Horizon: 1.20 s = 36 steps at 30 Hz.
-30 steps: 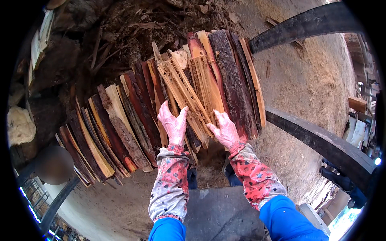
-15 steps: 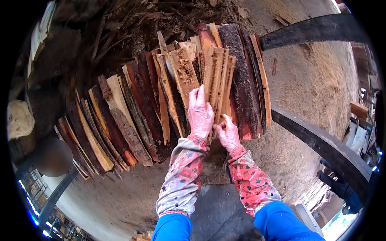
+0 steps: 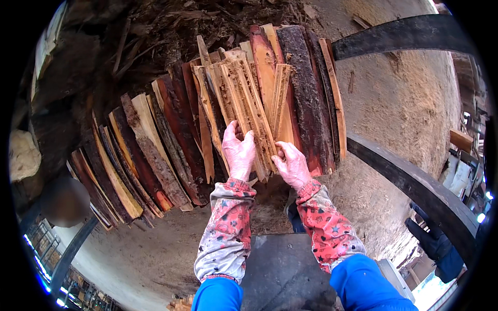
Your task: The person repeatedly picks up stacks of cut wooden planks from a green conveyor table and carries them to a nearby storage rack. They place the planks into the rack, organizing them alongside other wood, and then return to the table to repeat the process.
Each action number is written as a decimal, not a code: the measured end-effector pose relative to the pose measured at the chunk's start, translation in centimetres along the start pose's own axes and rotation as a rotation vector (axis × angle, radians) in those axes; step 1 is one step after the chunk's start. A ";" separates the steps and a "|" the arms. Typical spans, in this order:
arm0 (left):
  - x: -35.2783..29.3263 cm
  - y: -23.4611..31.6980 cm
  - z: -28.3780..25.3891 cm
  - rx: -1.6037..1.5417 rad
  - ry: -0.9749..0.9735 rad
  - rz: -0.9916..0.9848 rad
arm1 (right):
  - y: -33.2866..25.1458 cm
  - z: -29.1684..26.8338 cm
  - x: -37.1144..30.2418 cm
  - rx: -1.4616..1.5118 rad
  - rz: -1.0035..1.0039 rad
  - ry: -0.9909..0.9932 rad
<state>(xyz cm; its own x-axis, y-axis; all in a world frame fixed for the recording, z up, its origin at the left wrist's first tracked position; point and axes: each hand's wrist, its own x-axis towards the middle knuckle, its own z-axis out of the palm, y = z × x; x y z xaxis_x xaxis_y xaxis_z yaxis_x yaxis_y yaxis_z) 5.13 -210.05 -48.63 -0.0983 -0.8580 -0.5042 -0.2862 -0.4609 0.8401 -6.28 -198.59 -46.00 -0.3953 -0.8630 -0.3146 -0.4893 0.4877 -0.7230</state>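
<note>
Several grooved, pale wooden strips [image 3: 248,106] lie side by side, slanting, on top of a row of split wood slabs. My left hand [image 3: 239,155] is closed on their lower left edge, fingers curled and thumb on top. At the lower right end, my right hand [image 3: 293,165] pinches the edge of the strips. A narrower grooved strip [image 3: 280,96] leans apart from them, just to the right. Beneath are reddish-brown bark-covered slabs [image 3: 179,124] and a broad dark bark slab [image 3: 303,88].
Dark beams [image 3: 415,181] extend rightward from the wood row, another beam [image 3: 404,39] higher up. Sawdust covers the ground [image 3: 389,114]. Bark scraps [image 3: 192,20] lie behind the wood. A dark flat panel [image 3: 285,269] is between my forearms. A blurred round patch is at left.
The grooved strips have tilted leftward, and the narrow strip now stands apart on their right. My left hand has moved down and left to the strips' edge; the right has shifted slightly.
</note>
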 end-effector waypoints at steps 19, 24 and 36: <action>-0.8 0.8 1.7 0.318 0.033 0.302 | 2.7 -3.0 8.8 0.142 0.119 -0.013; -2.2 1.3 1.6 0.504 0.034 0.445 | 3.7 -1.6 8.6 -0.059 0.005 0.135; -6.8 -7.0 -3.5 0.194 0.043 -0.169 | 1.6 0.0 5.3 -0.329 -0.130 0.058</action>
<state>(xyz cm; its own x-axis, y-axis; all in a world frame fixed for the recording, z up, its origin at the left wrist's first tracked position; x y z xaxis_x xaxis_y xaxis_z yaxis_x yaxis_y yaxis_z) 11.10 -201.78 -50.41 0.0054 -0.7833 -0.6216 -0.4730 -0.5497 0.6886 -9.18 -202.41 -48.80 -0.3522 -0.9163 -0.1905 -0.7591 0.3987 -0.5146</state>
